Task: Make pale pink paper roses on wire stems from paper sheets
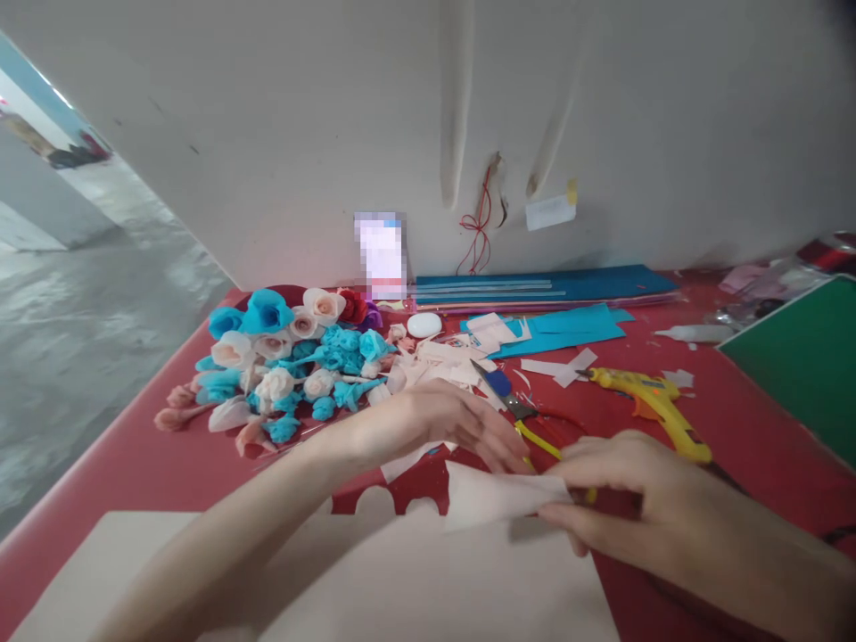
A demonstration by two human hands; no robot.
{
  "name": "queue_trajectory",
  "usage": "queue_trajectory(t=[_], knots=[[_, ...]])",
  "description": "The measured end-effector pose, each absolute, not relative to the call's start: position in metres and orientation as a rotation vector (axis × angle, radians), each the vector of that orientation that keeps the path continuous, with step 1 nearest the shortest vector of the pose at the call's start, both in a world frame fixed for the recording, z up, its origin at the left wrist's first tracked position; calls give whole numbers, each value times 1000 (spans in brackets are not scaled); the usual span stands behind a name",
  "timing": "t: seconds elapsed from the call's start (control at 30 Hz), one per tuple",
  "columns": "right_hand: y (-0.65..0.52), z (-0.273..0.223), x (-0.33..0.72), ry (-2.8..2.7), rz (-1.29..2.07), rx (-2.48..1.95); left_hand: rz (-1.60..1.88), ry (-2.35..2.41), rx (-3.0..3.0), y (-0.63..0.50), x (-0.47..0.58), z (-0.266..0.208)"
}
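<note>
My right hand [621, 486] pinches one end of a pale piece of paper [498, 495] between thumb and fingers. The paper widens toward the left and hangs over a large pale sheet [434, 580] with a scalloped far edge. My left hand [468, 423] reaches across, its fingers stretched out and blurred, close to a yellow tool handle [539, 440]. Nothing shows in the left hand, though its fingertips are partly hidden. Beyond it lie red handles [565, 423] and a blue-and-metal tool part [496, 382], perhaps scissors or pliers.
Several blue, pink and white paper flowers [274, 366] pile up on the red table [167, 481]. Paper scraps [434, 361], a yellow glue gun [652, 401], blue sheets [562, 330] and a phone [381, 254] lie or stand farther back. A green board [809, 357] sits at right.
</note>
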State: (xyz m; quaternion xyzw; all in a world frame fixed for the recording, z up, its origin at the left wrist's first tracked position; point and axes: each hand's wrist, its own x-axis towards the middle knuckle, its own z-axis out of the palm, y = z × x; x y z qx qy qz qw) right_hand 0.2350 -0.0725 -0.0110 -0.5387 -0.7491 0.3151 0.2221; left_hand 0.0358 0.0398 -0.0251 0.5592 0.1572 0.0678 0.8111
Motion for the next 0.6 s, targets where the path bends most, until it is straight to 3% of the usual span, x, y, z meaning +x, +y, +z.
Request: queue_trajectory(t=[0.2,0.5,0.6], knots=[[-72,-23,235,-1955,919,-1630,39,595,1760,22,37,-12],[-61,-19,233,-1947,1218,-1683,198,658,1955,8,39,-11],[-62,-11,242,-1896,1029,-1633,215,705,1928,9,38,-11]])
